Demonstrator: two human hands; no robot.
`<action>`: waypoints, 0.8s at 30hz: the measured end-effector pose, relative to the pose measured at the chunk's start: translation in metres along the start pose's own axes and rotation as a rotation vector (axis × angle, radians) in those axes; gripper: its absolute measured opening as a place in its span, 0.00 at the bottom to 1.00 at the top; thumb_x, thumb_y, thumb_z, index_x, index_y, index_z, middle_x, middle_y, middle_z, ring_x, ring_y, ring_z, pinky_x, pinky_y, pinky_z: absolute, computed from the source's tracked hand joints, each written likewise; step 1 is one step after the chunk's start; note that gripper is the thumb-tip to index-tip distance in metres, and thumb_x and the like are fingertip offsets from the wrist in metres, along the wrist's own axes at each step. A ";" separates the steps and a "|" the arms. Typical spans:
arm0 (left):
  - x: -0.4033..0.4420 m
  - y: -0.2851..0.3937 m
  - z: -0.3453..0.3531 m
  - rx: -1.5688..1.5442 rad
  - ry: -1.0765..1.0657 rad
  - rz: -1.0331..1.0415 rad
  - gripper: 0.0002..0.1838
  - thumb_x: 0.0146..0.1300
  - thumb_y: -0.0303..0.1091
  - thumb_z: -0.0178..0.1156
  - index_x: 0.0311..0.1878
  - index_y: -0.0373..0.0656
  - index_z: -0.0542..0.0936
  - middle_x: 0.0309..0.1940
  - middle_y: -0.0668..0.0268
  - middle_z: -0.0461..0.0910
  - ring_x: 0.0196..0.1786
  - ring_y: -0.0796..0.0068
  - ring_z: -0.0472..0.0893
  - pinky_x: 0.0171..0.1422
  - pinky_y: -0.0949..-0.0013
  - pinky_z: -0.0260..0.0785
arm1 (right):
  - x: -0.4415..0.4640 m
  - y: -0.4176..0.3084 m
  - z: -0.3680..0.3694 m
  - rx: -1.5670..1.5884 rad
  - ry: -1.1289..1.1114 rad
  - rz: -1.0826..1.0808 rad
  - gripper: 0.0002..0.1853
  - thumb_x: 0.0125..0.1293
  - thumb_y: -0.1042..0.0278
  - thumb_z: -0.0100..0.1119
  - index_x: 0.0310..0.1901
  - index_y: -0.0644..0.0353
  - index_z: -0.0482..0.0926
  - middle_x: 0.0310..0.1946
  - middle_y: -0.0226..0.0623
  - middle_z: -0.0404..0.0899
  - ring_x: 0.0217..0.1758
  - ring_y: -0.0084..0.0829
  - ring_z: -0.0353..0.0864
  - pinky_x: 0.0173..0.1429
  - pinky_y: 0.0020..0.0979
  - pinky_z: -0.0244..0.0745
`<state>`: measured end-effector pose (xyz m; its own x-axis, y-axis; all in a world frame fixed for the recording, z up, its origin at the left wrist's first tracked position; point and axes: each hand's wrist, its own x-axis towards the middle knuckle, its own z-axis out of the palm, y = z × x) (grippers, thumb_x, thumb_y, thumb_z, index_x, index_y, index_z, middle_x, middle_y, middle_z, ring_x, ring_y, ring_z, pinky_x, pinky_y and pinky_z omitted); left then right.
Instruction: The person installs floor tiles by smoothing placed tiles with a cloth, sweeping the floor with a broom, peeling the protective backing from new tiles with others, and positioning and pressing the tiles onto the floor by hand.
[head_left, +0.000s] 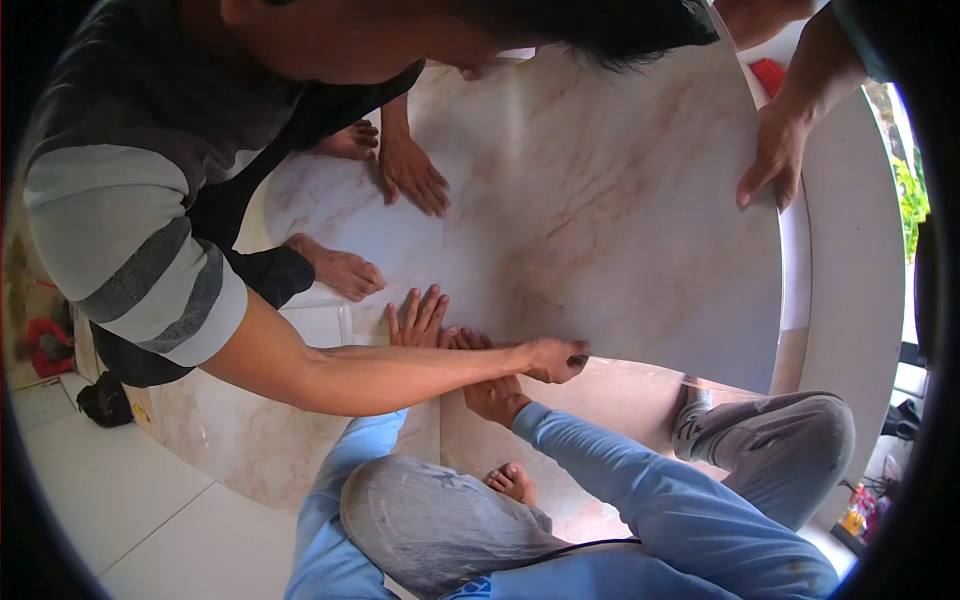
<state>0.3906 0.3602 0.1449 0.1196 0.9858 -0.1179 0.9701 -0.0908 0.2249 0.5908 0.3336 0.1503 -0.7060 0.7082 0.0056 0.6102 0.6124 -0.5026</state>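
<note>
A large marble-patterned sheet (620, 200) spans the middle, its lower right edge raised above the floor. My left hand (415, 318) lies flat with fingers spread near a seam in the marbled surface. Beside it, my right hand (495, 398) holds the sheet's lower edge; a co-worker's forearm crosses over and hides part of it. That co-worker's hand (555, 360) pinches the edge just to the right. Another hand (410, 172) presses on the surface at upper left. At the upper right, another person's hand (775, 155) grips the sheet's curved edge.
A co-worker in a striped sleeve (130, 250) leans in from the left, with bare feet (340, 272) on the marbled surface. My bent knees (440, 510) are below. A curved white ledge (850, 260) runs along the right. A black object (105, 400) sits at far left.
</note>
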 end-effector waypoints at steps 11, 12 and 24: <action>-0.004 -0.002 0.011 0.073 0.084 0.083 0.32 0.78 0.52 0.53 0.78 0.46 0.72 0.85 0.74 0.58 0.88 0.65 0.51 0.82 0.21 0.34 | -0.003 -0.002 0.004 -0.137 0.028 -0.038 0.38 0.71 0.65 0.51 0.80 0.68 0.56 0.83 0.55 0.55 0.86 0.49 0.56 0.89 0.50 0.47; -0.007 -0.002 0.011 0.090 0.100 0.100 0.32 0.78 0.52 0.53 0.78 0.46 0.72 0.85 0.73 0.59 0.88 0.65 0.51 0.82 0.21 0.33 | -0.004 -0.001 0.006 -0.136 0.030 -0.046 0.38 0.71 0.65 0.51 0.80 0.68 0.56 0.83 0.55 0.55 0.86 0.49 0.56 0.89 0.50 0.47; -0.017 -0.020 0.018 0.233 0.196 0.208 0.30 0.80 0.47 0.45 0.82 0.51 0.65 0.87 0.70 0.54 0.89 0.64 0.49 0.87 0.32 0.29 | 0.004 -0.003 0.007 0.040 0.017 0.009 0.39 0.70 0.68 0.51 0.82 0.66 0.56 0.82 0.55 0.56 0.86 0.53 0.53 0.89 0.53 0.45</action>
<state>0.3725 0.3428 0.1251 0.2988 0.9490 0.1003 0.9540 -0.2999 -0.0046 0.5840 0.3318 0.1455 -0.6943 0.7195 0.0157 0.6011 0.5918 -0.5370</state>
